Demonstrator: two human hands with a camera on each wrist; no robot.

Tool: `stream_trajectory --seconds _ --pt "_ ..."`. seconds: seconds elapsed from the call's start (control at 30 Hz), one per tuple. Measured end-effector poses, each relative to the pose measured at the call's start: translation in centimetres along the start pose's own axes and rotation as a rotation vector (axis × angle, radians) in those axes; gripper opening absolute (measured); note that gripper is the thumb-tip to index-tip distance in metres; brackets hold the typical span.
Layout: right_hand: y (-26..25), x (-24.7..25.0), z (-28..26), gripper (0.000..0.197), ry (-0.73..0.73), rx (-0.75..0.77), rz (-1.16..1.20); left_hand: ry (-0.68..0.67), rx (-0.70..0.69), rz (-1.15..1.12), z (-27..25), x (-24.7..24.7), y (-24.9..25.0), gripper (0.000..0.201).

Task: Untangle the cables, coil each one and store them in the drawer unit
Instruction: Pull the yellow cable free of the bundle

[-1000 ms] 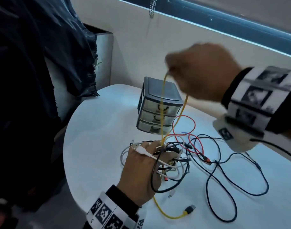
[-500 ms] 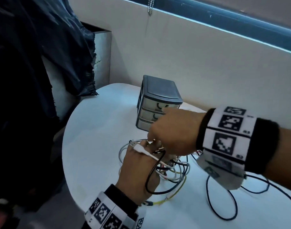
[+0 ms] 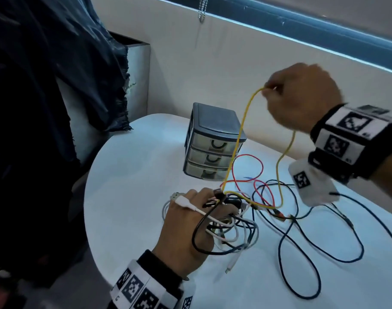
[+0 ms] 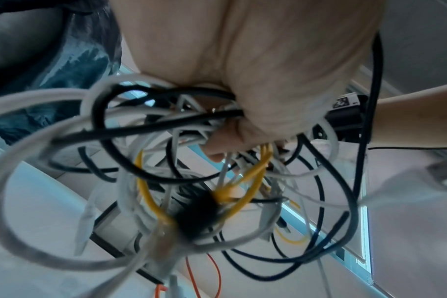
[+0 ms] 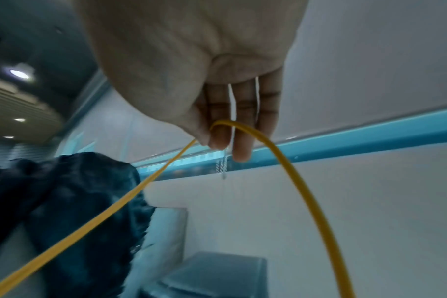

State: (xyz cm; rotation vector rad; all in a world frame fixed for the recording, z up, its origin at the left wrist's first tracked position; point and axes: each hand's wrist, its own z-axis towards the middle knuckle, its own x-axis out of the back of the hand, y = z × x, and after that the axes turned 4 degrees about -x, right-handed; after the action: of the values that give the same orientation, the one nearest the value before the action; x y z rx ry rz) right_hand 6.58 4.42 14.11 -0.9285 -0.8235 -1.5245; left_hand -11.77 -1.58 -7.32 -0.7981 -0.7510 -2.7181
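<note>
A tangle of white, black, blue, red and yellow cables (image 3: 239,217) lies on the white round table (image 3: 128,175). My left hand (image 3: 190,224) grips the knot of cables (image 4: 181,153) just above the table, with a white plug across its knuckles. High above it, my right hand (image 3: 302,97) pinches a loop of the yellow cable (image 3: 242,130) between thumb and forefinger (image 5: 217,137); both strands run down into the tangle. The grey three-drawer unit (image 3: 215,141) stands behind the cables, with every drawer closed.
A dark plastic bag (image 3: 57,70) hangs at the left, beside the table edge. A white wall and blue-lit window ledge (image 3: 324,39) run behind the table. Long blue and black cable loops (image 3: 302,253) spread over the right part of the table.
My right hand went down to the tangle half a second ago and has now risen again, drawing a loop of yellow cable up. The left hand has stayed on the knot.
</note>
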Motion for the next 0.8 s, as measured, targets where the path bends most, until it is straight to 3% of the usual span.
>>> stream_trajectory --seconds 0.07,0.1,0.2,0.3,0.47,0.63,0.73,0.8 --pt "0.8 0.0 0.5 0.029 -0.064 -0.076 -0.204 0.008 0.01 -0.001 0.0 -0.1 -0.3 0.034" --pt "0.8 -0.3 0.0 0.039 -0.138 -0.008 -0.318 0.006 0.011 0.002 0.0 -0.1 -0.4 0.034" --pt "-0.9 -1.9 -3.6 0.061 -0.398 0.444 -0.336 0.01 -0.004 0.007 0.1 -0.1 -0.5 0.029" --pt "-2.8 -4.2 -6.8 0.04 -0.581 0.664 -0.286 -0.003 0.007 0.047 0.2 -0.2 -0.5 0.029" --pt "-3.4 -4.4 -7.5 0.039 -0.583 0.689 -0.203 -0.018 0.012 0.012 0.1 -0.3 -0.7 0.029" --pt "-3.9 -4.5 -7.7 0.013 -0.523 0.783 -0.354 -0.021 0.025 -0.032 0.0 -0.2 -0.6 0.025" --pt "-2.7 -3.8 -5.8 0.017 -0.331 0.617 -0.336 0.01 0.015 -0.04 0.0 -0.1 -0.9 0.034" --pt "-1.9 -3.8 -5.2 0.022 -0.221 0.483 -0.335 0.03 0.062 -0.199 0.0 0.1 -1.4 0.061"
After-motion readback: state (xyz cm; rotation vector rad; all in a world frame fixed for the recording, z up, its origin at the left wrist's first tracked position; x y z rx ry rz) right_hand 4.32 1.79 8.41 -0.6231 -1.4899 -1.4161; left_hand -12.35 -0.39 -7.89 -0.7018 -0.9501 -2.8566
